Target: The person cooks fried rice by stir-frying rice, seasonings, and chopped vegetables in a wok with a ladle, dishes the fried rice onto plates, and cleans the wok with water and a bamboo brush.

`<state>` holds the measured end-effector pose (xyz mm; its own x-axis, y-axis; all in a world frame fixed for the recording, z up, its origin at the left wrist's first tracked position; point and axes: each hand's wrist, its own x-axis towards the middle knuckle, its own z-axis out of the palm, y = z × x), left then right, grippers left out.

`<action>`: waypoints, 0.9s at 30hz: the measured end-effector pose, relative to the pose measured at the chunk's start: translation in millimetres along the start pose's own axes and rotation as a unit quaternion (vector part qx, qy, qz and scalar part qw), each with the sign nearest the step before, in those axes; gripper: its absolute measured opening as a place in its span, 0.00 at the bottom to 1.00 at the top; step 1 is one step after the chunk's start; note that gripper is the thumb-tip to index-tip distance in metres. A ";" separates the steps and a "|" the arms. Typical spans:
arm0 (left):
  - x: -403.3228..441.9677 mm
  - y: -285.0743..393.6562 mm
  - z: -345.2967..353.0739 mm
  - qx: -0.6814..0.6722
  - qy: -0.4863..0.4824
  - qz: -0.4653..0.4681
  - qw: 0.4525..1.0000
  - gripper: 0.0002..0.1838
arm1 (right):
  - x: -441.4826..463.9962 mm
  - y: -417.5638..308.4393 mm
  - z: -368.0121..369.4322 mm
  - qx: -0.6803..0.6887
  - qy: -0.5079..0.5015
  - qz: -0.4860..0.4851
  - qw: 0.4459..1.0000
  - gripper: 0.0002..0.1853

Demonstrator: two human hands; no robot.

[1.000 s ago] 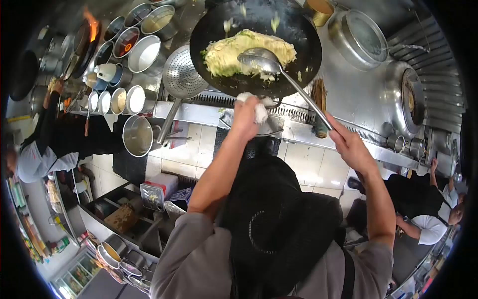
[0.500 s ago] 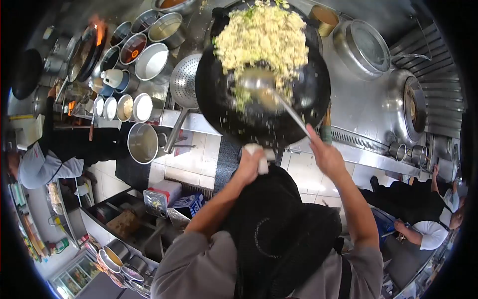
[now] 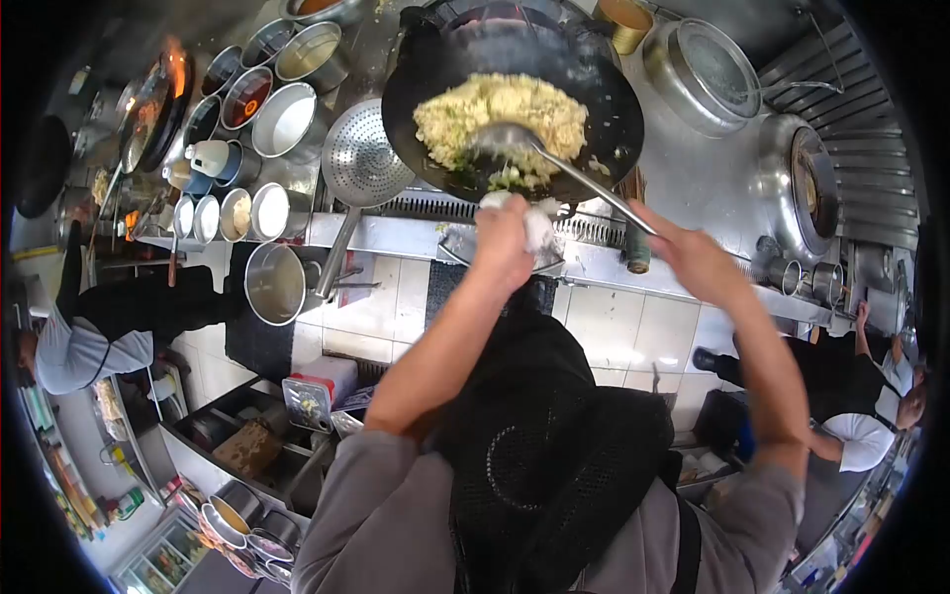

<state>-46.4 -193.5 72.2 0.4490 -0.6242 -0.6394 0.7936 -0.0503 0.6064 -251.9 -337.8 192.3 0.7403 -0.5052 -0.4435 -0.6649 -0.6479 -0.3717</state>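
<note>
A black wok (image 3: pixel 614 109) sits at the far side of the counter. Pale yellow fried rice (image 3: pixel 515 104) with green bits lies in it. My left hand (image 3: pixel 502 246) is closed around a folded white cloth (image 3: pixel 540 230) at the wok's near rim; whatever part of the wok lies under the cloth is hidden. In my right hand (image 3: pixel 693 262) is the long handle of a metal ladle (image 3: pixel 507 137), whose bowl rests in the rice at its near side.
Left of the wok lies a perforated strainer (image 3: pixel 361 158), near several metal pots and a white bottle (image 3: pixel 210 156). Flames (image 3: pixel 175 64) rise from another pan. A lidded pot (image 3: pixel 708 79) stands right. Co-workers stand at left (image 3: pixel 94 342) and right (image 3: pixel 861 436).
The wok has dropped back and tilted away, and the airborne rice has gathered in it. My left hand has moved forward with the cloth. My right hand has shifted right and forward.
</note>
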 end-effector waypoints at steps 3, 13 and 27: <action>46.6 -105.1 -73.0 0.069 -0.045 0.130 0.988 0.08 | 38.3 43.0 104.1 0.001 0.160 -0.038 0.986 0.29; 6.4 -27.2 -44.6 0.003 -0.087 -0.009 0.996 0.06 | -42.4 6.2 -16.9 0.112 -0.101 0.008 0.988 0.27; 19.3 -83.5 -49.9 0.071 -0.058 0.200 0.976 0.12 | 24.5 30.9 28.2 0.444 -0.135 0.040 0.885 0.25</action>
<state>-83.4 -162.5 -14.3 0.6555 -0.6989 -0.2860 0.4965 0.1134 0.8606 -257.1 -354.2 146.8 0.7156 -0.2975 -0.6320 -0.6193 0.1483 -0.7711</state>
